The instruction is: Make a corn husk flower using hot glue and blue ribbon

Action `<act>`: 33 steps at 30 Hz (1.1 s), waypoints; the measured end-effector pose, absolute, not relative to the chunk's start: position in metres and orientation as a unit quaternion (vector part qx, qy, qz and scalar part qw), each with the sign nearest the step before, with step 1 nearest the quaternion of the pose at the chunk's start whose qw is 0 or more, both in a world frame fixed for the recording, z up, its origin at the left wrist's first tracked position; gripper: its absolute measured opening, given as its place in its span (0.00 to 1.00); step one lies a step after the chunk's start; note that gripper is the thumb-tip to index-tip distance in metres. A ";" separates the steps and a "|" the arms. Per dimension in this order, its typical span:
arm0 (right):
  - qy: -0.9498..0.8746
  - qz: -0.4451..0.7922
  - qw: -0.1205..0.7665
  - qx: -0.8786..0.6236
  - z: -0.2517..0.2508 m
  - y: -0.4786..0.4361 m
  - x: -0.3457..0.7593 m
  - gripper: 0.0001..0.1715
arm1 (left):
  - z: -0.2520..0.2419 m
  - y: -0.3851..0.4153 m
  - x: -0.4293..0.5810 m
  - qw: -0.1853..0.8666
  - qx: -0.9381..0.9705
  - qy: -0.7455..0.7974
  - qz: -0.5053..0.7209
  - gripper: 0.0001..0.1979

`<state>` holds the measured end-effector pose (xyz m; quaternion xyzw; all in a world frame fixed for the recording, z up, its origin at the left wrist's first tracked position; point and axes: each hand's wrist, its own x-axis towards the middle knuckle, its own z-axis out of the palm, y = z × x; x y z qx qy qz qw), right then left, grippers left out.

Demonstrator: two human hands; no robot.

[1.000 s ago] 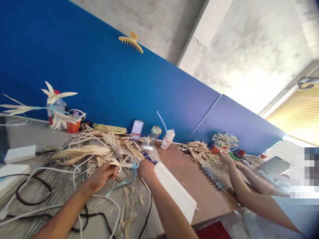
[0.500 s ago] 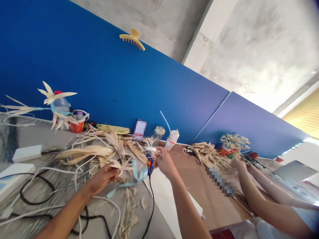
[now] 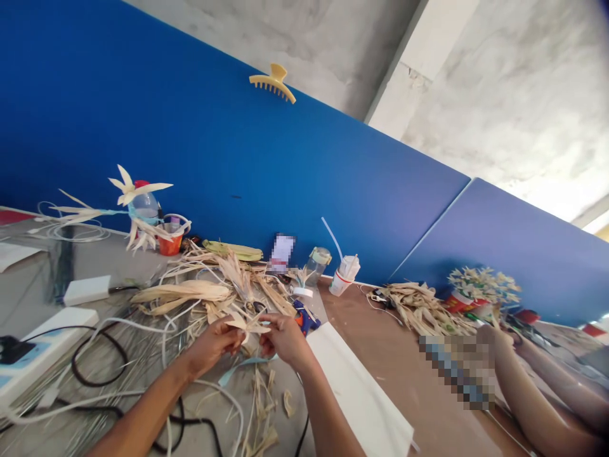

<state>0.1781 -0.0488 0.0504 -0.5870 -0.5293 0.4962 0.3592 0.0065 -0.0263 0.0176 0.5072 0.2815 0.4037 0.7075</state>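
My left hand (image 3: 214, 343) and my right hand (image 3: 284, 339) meet over the table, both pinched on a small flower of pale dried husk strips (image 3: 248, 325). A light blue ribbon (image 3: 243, 365) trails down from under the hands. The blue glue gun (image 3: 302, 317) lies on the table just right of my right hand, its black cord running toward me. A heap of dried husks (image 3: 190, 293) lies right behind the hands.
A blue partition (image 3: 238, 158) with a yellow hair clip (image 3: 272, 84) backs the table. Cups (image 3: 343, 274), a jar (image 3: 316, 263), cables (image 3: 95, 362) and white boxes (image 3: 85, 290) lie around. Another person's arm (image 3: 523, 393) rests at right by a second husk pile (image 3: 423, 308).
My right hand has set the glue gun down on the table and come back to the left hand, now pinching the husk flower. The view has shifted right.
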 end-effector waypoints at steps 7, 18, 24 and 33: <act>-0.616 0.436 0.400 -0.520 0.061 -0.050 0.182 0.09 | 0.013 -0.023 0.007 0.708 0.497 0.304 0.399 0.17; -0.625 0.467 0.368 -0.506 0.050 -0.056 0.186 0.16 | 0.013 -0.023 0.008 0.714 0.492 0.313 0.387 0.17; -0.619 0.526 0.359 -0.459 0.057 -0.054 0.188 0.13 | 0.015 -0.026 0.007 0.716 0.498 0.318 0.372 0.17; -0.654 0.494 0.334 -0.465 0.049 -0.053 0.192 0.30 | 0.006 -0.023 0.005 0.696 0.522 0.311 0.383 0.15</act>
